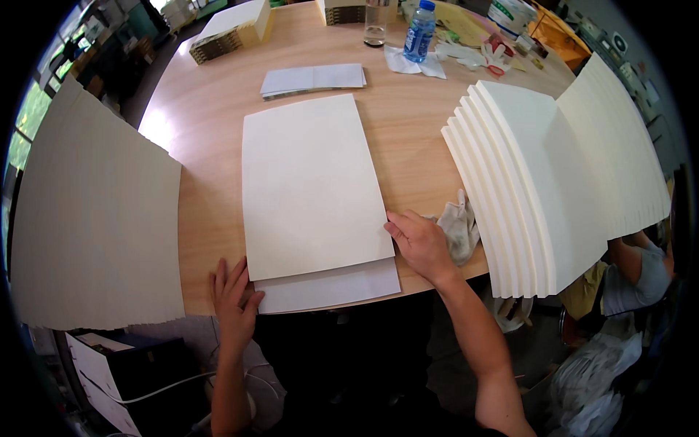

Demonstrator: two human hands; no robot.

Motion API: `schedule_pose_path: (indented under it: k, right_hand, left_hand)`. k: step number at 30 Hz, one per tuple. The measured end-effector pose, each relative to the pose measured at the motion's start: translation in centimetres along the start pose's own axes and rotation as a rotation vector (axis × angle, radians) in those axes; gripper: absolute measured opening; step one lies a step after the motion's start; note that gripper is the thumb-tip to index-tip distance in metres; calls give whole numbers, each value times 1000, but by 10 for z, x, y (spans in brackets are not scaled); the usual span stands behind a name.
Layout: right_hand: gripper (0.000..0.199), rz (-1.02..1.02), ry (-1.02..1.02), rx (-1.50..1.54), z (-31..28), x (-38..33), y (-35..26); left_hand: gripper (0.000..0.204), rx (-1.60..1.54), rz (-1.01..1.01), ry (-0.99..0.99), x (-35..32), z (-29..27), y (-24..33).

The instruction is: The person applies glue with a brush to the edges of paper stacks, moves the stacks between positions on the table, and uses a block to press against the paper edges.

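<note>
Resting flat and open, the left hand [233, 295] and right hand [419, 244] flank the cream sheet [309, 186] at 7 and 3 o'clock, grasping nothing.

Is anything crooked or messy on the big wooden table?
A little. The large cream sheet lies slightly turned on the paler sheet under it, so that one pokes out at the near edge. A crumpled grey-white cloth sits bunched beside the right hand. Nothing looks spilled or torn.
</note>
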State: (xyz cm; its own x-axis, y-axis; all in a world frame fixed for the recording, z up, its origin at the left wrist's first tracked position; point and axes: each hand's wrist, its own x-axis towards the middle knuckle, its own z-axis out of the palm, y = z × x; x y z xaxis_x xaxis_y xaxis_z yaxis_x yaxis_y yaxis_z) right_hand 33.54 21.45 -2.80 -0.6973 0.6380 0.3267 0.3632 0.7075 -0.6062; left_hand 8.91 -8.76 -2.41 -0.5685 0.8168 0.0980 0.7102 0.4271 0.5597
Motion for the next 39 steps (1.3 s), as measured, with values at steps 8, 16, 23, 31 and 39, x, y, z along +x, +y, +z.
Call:
schedule_pose_path:
  k: [8,16,23,31,39]
  right_hand:
    - [23,-5,10,-19,0,0,0]
    - [23,-14,10,-31,1,-2,1]
    - [23,43,-57,22,-5,1,6]
    - [22,86,172,208,-30,-34,-9]
    - [52,44,79,221,-34,-94,-37]
  left_hand:
    - [58,34,16,-10,0,0,-1]
    - [55,79,43,-13,-4,2,-5]
    - [61,135,70,44,-3,2,-6]
    - [92,212,587,-185,46,18,103]
    - [89,149,566,-253,50,16,90]
